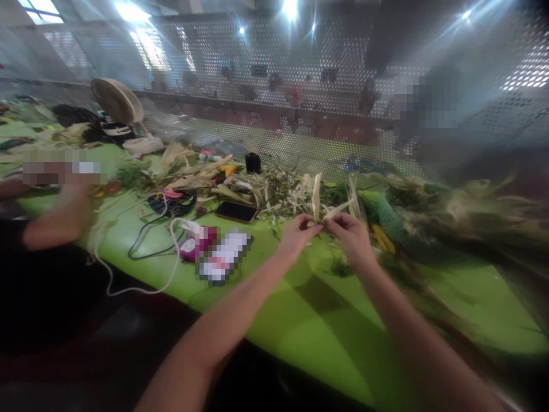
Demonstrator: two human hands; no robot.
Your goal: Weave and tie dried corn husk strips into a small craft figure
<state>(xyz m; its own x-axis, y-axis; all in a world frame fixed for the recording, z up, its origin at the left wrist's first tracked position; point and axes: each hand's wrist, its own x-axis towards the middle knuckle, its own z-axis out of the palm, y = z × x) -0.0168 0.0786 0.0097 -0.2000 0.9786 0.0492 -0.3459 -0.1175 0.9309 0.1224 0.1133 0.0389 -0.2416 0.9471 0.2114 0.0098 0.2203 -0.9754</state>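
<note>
Over the green table, my left hand (299,232) and my right hand (348,230) meet with fingertips close together. Both pinch pale dried corn husk strips (316,197); one strip stands upright between the hands, and another slants up to the right above my right hand. The exact grip of the fingertips is too small to make out. Just beyond my hands lies a heap of shredded husk (283,191). A small tuft of green fibres (341,266) rests below my right hand.
On the green table (274,309) are a dark phone (236,211), a blurred-out phone (225,258), a magenta device (198,245) with cables, and a black spool (253,163). A teal basket (392,220) of husks stands right. A co-worker's arm (60,220) reaches in left, near a fan (116,102).
</note>
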